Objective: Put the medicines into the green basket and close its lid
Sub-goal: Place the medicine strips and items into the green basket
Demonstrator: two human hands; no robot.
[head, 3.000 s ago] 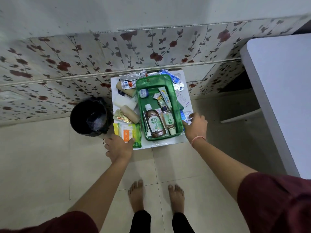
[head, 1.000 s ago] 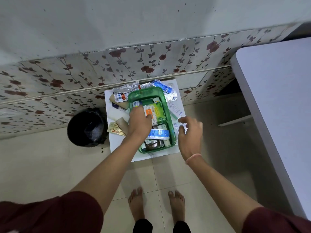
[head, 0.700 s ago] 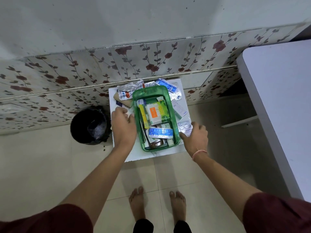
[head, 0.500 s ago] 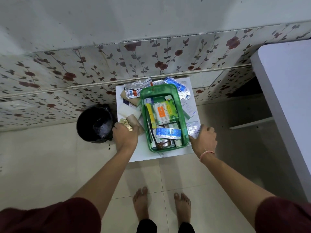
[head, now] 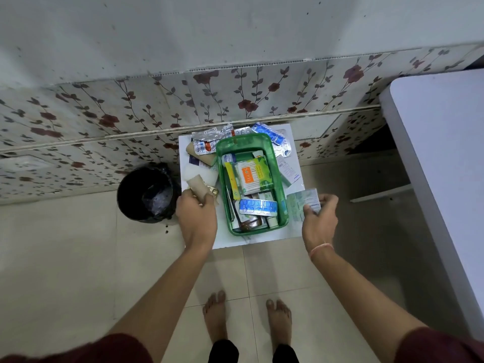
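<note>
The green basket [head: 282,213] stands open on a small white table [head: 262,239], holding a green-and-orange box [head: 251,176], a blue blister strip [head: 258,206], bottles and tubes. My left hand [head: 196,213] is left of the basket, closed on a beige bandage roll [head: 199,183] together with a gold blister strip [head: 213,190]. My right hand [head: 319,218] is right of the basket, gripping silvery blister strips [head: 301,203] lifted off the table. More blister strips [head: 207,144] and a blue one [head: 269,133] lie behind the basket. I see no lid.
A black bin [head: 145,192] stands on the floor left of the table. A large white table [head: 445,166] fills the right side. The flowered wall [head: 235,98] is right behind the small table. My bare feet [head: 246,315] stand on the tiled floor below.
The green-and-orange box and a blue strip went into the basket. My left hand then moved left and took the bandage roll and gold strip; my right hand picked up the silvery strips.
</note>
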